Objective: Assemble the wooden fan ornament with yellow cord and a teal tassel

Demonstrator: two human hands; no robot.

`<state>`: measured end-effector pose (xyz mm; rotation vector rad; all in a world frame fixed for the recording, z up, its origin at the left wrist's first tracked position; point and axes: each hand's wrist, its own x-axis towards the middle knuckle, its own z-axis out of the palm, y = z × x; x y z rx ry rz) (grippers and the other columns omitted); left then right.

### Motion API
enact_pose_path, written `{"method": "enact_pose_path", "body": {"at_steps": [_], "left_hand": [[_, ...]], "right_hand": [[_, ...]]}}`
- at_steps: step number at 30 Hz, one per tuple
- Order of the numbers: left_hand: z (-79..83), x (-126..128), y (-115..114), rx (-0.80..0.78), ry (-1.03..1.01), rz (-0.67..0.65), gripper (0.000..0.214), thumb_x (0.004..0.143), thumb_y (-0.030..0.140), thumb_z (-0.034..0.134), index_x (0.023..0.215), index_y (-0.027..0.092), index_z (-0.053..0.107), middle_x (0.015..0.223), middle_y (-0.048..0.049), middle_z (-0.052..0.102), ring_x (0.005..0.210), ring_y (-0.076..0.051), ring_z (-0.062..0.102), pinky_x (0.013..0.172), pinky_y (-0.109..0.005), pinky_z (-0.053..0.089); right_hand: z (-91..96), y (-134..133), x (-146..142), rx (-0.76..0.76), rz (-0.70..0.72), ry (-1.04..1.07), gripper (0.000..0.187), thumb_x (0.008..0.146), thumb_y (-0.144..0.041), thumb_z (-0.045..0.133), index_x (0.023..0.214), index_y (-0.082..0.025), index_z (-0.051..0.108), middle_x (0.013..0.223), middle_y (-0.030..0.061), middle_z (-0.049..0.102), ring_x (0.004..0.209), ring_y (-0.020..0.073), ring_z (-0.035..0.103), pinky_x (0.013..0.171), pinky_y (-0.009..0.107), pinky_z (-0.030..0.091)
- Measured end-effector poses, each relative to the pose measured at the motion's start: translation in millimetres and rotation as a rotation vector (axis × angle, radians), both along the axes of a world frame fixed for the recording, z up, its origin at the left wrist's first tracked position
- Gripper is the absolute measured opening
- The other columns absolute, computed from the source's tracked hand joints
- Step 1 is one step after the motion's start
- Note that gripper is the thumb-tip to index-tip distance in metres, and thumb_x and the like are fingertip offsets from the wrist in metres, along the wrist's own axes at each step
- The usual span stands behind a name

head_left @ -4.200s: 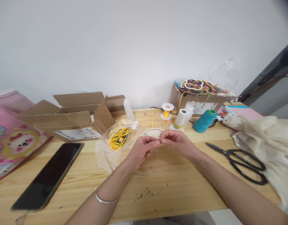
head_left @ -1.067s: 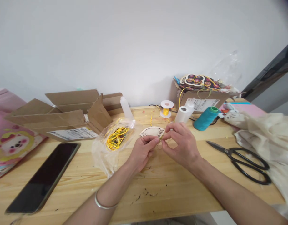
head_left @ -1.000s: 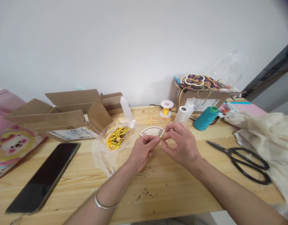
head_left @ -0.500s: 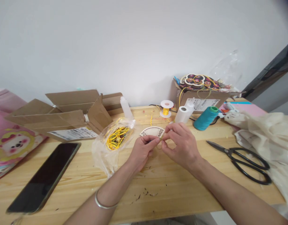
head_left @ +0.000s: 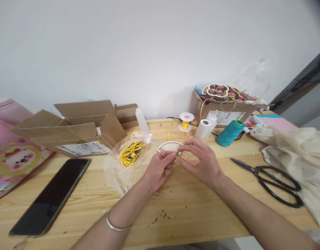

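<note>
My left hand [head_left: 157, 168] and my right hand [head_left: 201, 160] meet at the middle of the wooden table [head_left: 175, 205], fingertips pinched together on a thin yellow-green cord [head_left: 177, 156]. The cord lies at the near edge of a flat fan-shaped wooden piece [head_left: 168, 146] resting on the table just beyond my fingers. A silver bangle sits on my left wrist. A clear plastic bag with coiled yellow cord [head_left: 130, 154] lies just left of my left hand.
A dark phone [head_left: 51, 196] lies at the left, beside an open cardboard box [head_left: 71, 130]. Black scissors [head_left: 269, 177] and cream cloth [head_left: 297, 152] are on the right. A yellow spool [head_left: 186, 122], white roll [head_left: 203, 128], teal thread cone [head_left: 230, 133] and a filled box [head_left: 224, 104] stand behind.
My right fingers have shifted slightly up and toward the fan piece, still pinching the cord with my left hand. The view has drifted a little.
</note>
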<state>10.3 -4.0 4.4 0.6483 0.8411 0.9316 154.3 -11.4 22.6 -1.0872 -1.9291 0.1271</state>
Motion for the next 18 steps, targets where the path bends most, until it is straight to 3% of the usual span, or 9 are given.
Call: {"method": "enact_pose_path", "body": {"at_steps": [8,18], "left_hand": [[-0.7,1.3,-1.8,0.060,0.065,0.077,0.020,0.056,0.029,0.071,0.066,0.013,0.062,0.044,0.0082,0.033,0.039,-0.001,0.022,0.035,-0.014,0.013],[-3.9,3.1,-2.9,0.237,0.322,0.169,0.022,0.058,0.032,0.068,0.068,0.013,0.064,0.045,0.0062,0.045,0.039,-0.002,0.027,0.038,-0.017,0.020]], "right_hand": [[-1.6,-1.5,-1.0,0.073,-0.036,-0.055,0.006,0.070,-0.024,0.058,0.072,-0.020,0.061,0.073,0.0040,0.057,0.069,0.0163,0.051,0.063,0.031,0.041],[-3.6,0.0,-1.1,0.050,-0.088,-0.075,0.005,0.069,-0.020,0.055,0.067,-0.018,0.059,0.070,0.0039,0.057,0.068,0.0162,0.050,0.062,0.031,0.040]]}}
